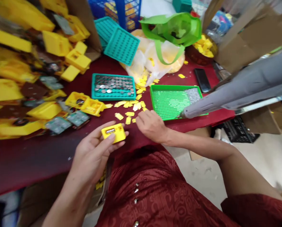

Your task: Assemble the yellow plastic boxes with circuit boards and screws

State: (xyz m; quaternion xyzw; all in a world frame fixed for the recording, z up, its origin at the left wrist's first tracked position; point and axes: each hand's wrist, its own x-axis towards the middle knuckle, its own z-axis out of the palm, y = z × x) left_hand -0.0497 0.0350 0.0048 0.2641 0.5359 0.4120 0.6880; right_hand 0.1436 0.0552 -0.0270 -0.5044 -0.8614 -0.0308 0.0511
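In my left hand [97, 142] is a small yellow plastic case [118, 133], gripped between thumb and fingers. Its upper face has a recess with silver metal parts in it. My right hand [152, 126] is closed at the near edge of a scatter of small yellow plastic covers [128, 120]; its fingertips are curled under, so anything in them is hidden. Behind the covers lies a teal tray [93, 90] with rows of round silver button cells [109, 91]. A green tray [165, 99] to the right holds a heap of tiny grey metal pieces [193, 94].
Yellow cases and circuit boards [78, 118] pile up on the left. A grey power screwdriver [214, 94] slants in from the right, its tip over the green tray. A phone [202, 80], a green bag [176, 28] and stacked teal trays [122, 45] stand farther back.
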